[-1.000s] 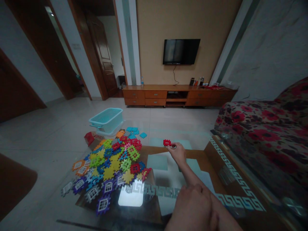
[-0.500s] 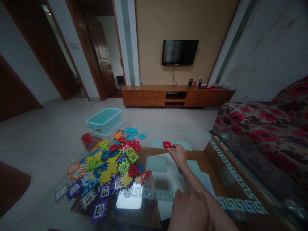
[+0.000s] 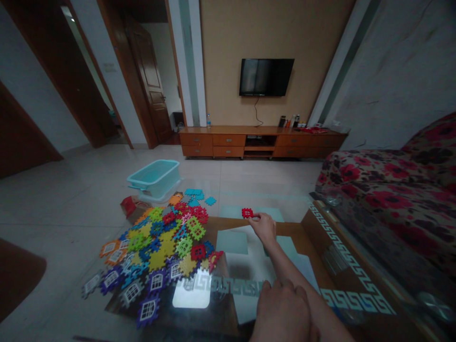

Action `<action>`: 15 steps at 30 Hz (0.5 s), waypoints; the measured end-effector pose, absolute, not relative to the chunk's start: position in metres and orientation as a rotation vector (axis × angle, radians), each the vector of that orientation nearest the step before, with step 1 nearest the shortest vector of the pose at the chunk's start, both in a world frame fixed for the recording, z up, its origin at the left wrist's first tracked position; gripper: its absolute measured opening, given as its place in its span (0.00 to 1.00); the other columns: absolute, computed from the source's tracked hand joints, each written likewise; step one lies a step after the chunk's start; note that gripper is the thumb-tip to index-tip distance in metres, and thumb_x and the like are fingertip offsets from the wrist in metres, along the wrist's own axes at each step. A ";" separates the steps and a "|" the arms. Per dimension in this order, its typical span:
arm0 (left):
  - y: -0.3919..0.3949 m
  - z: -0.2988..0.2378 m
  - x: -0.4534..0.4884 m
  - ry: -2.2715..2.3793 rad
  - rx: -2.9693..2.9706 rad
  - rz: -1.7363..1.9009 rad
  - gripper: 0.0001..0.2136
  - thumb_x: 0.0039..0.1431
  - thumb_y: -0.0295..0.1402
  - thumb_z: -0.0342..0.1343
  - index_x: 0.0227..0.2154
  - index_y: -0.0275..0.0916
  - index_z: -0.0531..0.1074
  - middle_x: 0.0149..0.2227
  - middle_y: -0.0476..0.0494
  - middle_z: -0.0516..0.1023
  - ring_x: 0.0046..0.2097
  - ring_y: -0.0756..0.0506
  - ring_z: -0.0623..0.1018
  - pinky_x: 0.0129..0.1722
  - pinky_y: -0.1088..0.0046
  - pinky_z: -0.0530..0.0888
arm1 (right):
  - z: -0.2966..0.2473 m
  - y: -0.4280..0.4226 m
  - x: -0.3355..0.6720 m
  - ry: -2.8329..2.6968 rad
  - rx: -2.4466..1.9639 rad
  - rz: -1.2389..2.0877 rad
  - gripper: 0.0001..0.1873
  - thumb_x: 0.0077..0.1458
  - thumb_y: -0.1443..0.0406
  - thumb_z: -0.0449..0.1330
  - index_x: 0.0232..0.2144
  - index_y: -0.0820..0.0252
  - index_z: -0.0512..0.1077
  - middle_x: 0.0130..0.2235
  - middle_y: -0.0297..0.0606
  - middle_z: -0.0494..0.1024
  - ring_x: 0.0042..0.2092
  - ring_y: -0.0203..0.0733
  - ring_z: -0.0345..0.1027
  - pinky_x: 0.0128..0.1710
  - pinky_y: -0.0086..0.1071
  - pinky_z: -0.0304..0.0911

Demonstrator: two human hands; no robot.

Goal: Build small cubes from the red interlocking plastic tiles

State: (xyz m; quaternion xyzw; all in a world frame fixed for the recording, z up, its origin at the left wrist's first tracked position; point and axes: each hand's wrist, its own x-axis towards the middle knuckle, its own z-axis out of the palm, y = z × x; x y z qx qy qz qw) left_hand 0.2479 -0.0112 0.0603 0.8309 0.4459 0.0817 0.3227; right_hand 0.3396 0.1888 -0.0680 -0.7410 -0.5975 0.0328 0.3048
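Note:
My right hand [image 3: 264,227] reaches forward over the glass table. Its thumb and fingertips pinch the lower right edge of a red interlocking plastic piece [image 3: 247,213], which has a window-like cutout and toothed edges. Whether that piece rests on the glass or is just above it, I cannot tell. Near the bottom, my left hand [image 3: 283,311] is closed with its knuckles up, close against my right forearm. Its fingertips are hidden, so what they hold, if anything, does not show. To the left lies a heap of similar toothed pieces [image 3: 166,252] in many colours.
Several light-blue pieces [image 3: 194,193] lie behind the heap. A turquoise plastic bin [image 3: 156,176] stands beyond the table on the left. Past the glass table [image 3: 302,297], a low TV cabinet [image 3: 228,141] runs along the wall. A floral sofa [image 3: 388,185] is at the right.
Almost nothing differs. The red piece and my right hand keep their place, while my left hand has shifted very slightly to the right.

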 end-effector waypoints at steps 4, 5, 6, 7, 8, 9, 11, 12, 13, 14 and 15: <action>-0.012 0.064 0.248 1.166 2.181 0.181 0.22 0.52 0.36 0.61 0.51 0.35 0.75 0.44 0.21 0.77 0.47 0.25 0.76 0.46 0.41 0.67 | -0.068 0.189 0.340 -1.573 -1.959 0.094 0.11 0.51 0.57 0.62 0.33 0.55 0.80 0.35 0.40 0.82 0.40 0.48 0.73 0.39 0.34 0.59; -0.013 0.065 0.248 1.163 2.182 0.166 0.22 0.53 0.35 0.61 0.51 0.35 0.75 0.44 0.21 0.77 0.47 0.25 0.76 0.46 0.41 0.68 | -0.068 0.189 0.340 -1.571 -1.958 0.094 0.11 0.51 0.57 0.62 0.34 0.55 0.80 0.34 0.40 0.82 0.40 0.48 0.73 0.39 0.34 0.60; -0.013 0.066 0.248 1.163 2.181 0.158 0.21 0.53 0.34 0.60 0.50 0.34 0.75 0.44 0.21 0.77 0.46 0.25 0.76 0.45 0.41 0.68 | -0.069 0.189 0.340 -1.570 -1.956 0.094 0.11 0.51 0.57 0.62 0.34 0.55 0.80 0.34 0.40 0.82 0.39 0.48 0.73 0.38 0.34 0.60; -0.013 0.067 0.248 1.163 2.184 0.157 0.21 0.53 0.34 0.60 0.50 0.34 0.75 0.44 0.20 0.78 0.46 0.25 0.76 0.45 0.41 0.68 | -0.069 0.189 0.340 -1.569 -1.954 0.093 0.12 0.50 0.57 0.62 0.34 0.56 0.80 0.34 0.40 0.81 0.39 0.48 0.73 0.38 0.35 0.60; -0.013 0.066 0.248 1.166 2.186 0.164 0.20 0.53 0.33 0.60 0.50 0.33 0.75 0.43 0.20 0.78 0.46 0.25 0.77 0.45 0.42 0.69 | -0.069 0.189 0.340 -1.570 -1.951 0.092 0.12 0.50 0.57 0.62 0.34 0.56 0.80 0.34 0.40 0.81 0.39 0.48 0.73 0.39 0.35 0.60; -0.012 0.066 0.248 1.169 2.187 0.173 0.20 0.53 0.33 0.60 0.49 0.32 0.75 0.43 0.20 0.78 0.45 0.25 0.77 0.44 0.42 0.69 | -0.069 0.189 0.340 -1.570 -1.948 0.090 0.12 0.50 0.57 0.62 0.34 0.56 0.80 0.34 0.40 0.81 0.39 0.48 0.73 0.39 0.35 0.60; -0.012 0.063 0.249 1.167 2.186 0.199 0.20 0.52 0.34 0.61 0.49 0.33 0.76 0.42 0.21 0.78 0.45 0.25 0.77 0.44 0.43 0.69 | -0.069 0.189 0.340 -1.572 -1.943 0.086 0.12 0.50 0.58 0.62 0.34 0.56 0.80 0.34 0.41 0.81 0.39 0.48 0.73 0.39 0.35 0.60; -0.012 0.061 0.249 1.167 2.187 0.210 0.20 0.52 0.35 0.61 0.48 0.33 0.76 0.42 0.21 0.78 0.45 0.26 0.77 0.44 0.43 0.69 | -0.069 0.189 0.340 -1.573 -1.941 0.084 0.12 0.50 0.58 0.62 0.34 0.56 0.80 0.34 0.41 0.81 0.39 0.48 0.73 0.39 0.35 0.60; -0.012 0.060 0.249 1.171 2.188 0.215 0.20 0.52 0.35 0.61 0.48 0.33 0.76 0.42 0.22 0.78 0.45 0.26 0.77 0.44 0.44 0.69 | -0.070 0.189 0.340 -1.575 -1.940 0.082 0.12 0.50 0.58 0.62 0.34 0.56 0.80 0.34 0.41 0.81 0.40 0.48 0.73 0.40 0.35 0.60; -0.012 0.059 0.249 1.176 2.187 0.217 0.20 0.52 0.35 0.61 0.48 0.33 0.76 0.42 0.22 0.78 0.44 0.26 0.77 0.43 0.44 0.69 | -0.070 0.189 0.340 -1.575 -1.940 0.079 0.12 0.50 0.58 0.62 0.34 0.57 0.80 0.34 0.42 0.81 0.40 0.48 0.73 0.40 0.35 0.60; -0.012 0.059 0.249 1.185 2.185 0.218 0.20 0.52 0.35 0.61 0.48 0.33 0.76 0.42 0.22 0.78 0.44 0.26 0.77 0.43 0.43 0.69 | -0.070 0.189 0.340 -1.576 -1.940 0.077 0.12 0.50 0.57 0.62 0.34 0.57 0.80 0.35 0.42 0.81 0.40 0.48 0.73 0.40 0.35 0.60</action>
